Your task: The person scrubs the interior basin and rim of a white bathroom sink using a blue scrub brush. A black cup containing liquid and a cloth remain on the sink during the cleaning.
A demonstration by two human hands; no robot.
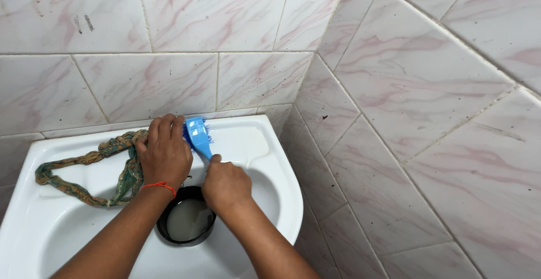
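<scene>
Head view: we look down at a white sink (pixel 265 160) in a tiled corner.
Left hand (pixel 164 152): it lies flat with the fingers curled down. It presses the cloth (pixel 84 160) on the back rim, at about 11 o'clock from the sink's middle.
Right hand (pixel 225 184): it is closed tight round the brush (pixel 198 137) handle. The bristle end points to 12 o'clock, just beside our left hand.
Brush: we think it is light, stiff plastic, maybe slippery when wet. The handle is the best place to hold it.
Cloth: we think it is soft and floppy, so we pin it down.
Bowl (pixel 186 222): it is dark, holds cloudy water, and sits in the sink at 6 o'clock.
</scene>
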